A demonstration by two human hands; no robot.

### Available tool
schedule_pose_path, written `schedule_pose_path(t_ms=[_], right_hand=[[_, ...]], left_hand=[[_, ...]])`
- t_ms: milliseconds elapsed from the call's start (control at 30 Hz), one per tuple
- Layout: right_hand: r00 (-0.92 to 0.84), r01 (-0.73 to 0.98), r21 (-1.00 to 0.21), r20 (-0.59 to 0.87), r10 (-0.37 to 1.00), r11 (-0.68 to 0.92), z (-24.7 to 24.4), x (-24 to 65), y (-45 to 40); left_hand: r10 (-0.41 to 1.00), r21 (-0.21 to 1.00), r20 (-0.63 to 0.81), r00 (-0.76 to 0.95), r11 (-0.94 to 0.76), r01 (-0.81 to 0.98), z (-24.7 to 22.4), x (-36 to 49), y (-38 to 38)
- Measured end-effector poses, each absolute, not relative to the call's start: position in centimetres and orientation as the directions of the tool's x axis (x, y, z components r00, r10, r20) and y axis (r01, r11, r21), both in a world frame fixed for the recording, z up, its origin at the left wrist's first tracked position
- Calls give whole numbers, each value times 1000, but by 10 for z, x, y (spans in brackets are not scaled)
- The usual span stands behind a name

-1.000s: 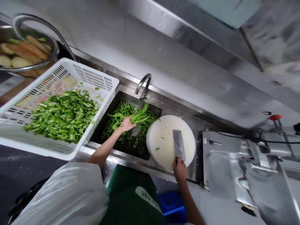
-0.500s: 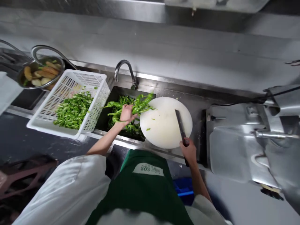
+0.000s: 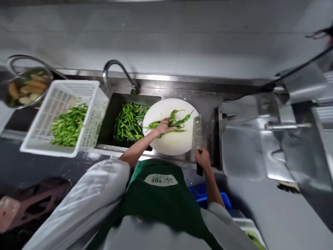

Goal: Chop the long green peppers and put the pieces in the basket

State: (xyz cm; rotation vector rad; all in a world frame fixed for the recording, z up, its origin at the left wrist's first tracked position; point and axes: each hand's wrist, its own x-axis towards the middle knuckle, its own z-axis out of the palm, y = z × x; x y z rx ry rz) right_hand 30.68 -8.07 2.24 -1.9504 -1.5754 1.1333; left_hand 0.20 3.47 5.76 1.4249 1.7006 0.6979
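Note:
My left hand [image 3: 161, 128] is closed over several long green peppers [image 3: 179, 123] on the round white cutting board [image 3: 173, 146]. The peppers spread out on both sides of the fingers, and those under the palm are partly hidden. In my right hand [image 3: 203, 159] is the dark handle of a cleaver [image 3: 197, 133]. Its wide blade, with small bits stuck to it, lies at the board's right edge. Left of the board, a sink [image 3: 106, 121] holds a heap of whole green peppers [image 3: 130, 123].
A white plastic basket [image 3: 88, 139] of chopped green peppers [image 3: 69, 126] stands left of the sink. Behind the sink rises a curved faucet [image 3: 117, 63]. A metal bowl [image 3: 49, 86] of vegetables sits far left. Metal equipment [image 3: 243, 152] borders the board's right side.
My left hand has moved right, bringing peppers from over the sink onto the board. The cleaver has shifted toward the board's right edge, its blade now showing broad side up. The view has shifted too.

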Motion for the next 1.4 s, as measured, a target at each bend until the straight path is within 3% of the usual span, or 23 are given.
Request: schedule_pose_path(t_ms=[67, 167, 367, 467, 567, 700, 800, 933, 1100, 1167, 1267, 1333, 1400], right_hand=[[77, 598, -727, -365, 928, -336, 20, 308, -76], [87, 587, -728, -377, 922, -354, 16, 308, -77], [66, 596, -720, -398, 915, -356, 19, 307, -78], [66, 592, -720, -404, 913, -361, 19, 308, -76], [64, 585, -721, -416, 907, -371, 18, 309, -76], [75, 578, -710, -444, 893, -402, 19, 307, -78], [84, 570, -717, -435, 896, -401, 19, 306, -78], [97, 573, -729, -393, 915, -374, 19, 306, -78], [92, 587, -724, -386, 918, -363, 17, 307, -77], [81, 576, -731, -394, 916, -366, 16, 307, -77], [79, 564, -740, -392, 917, -365, 17, 306, -77], [84, 547, -748, -397, 914, -375, 19, 305, -76], [86, 517, -755, -422, 902, -403, 22, 304, -76]], left_hand=[[953, 773, -298, 50, 211, 598, 48, -4, 54], [936, 697, -346, 71, 205, 688, 39, -15, 75], [930, 672, -326, -170, 354, 650, 23, -18, 116], [907, 644, -378, -188, 403, 650, 18, -18, 134], [944, 630, -304, -127, 300, 717, 20, -19, 129], [994, 647, -86, 65, 7, 762, 26, -19, 75], [984, 576, 3, 177, -147, 804, 28, -19, 23], [981, 515, 11, 192, -171, 840, 30, -13, -18], [931, 640, -5, 364, -277, 717, 58, -11, -32], [969, 641, 64, 237, -222, 735, 73, -23, -29], [985, 576, 99, -140, 58, 815, 80, -53, -13], [955, 538, -61, -291, 277, 796, 73, -72, 1], [914, 505, -251, -320, 405, 762, 60, -86, 12]])
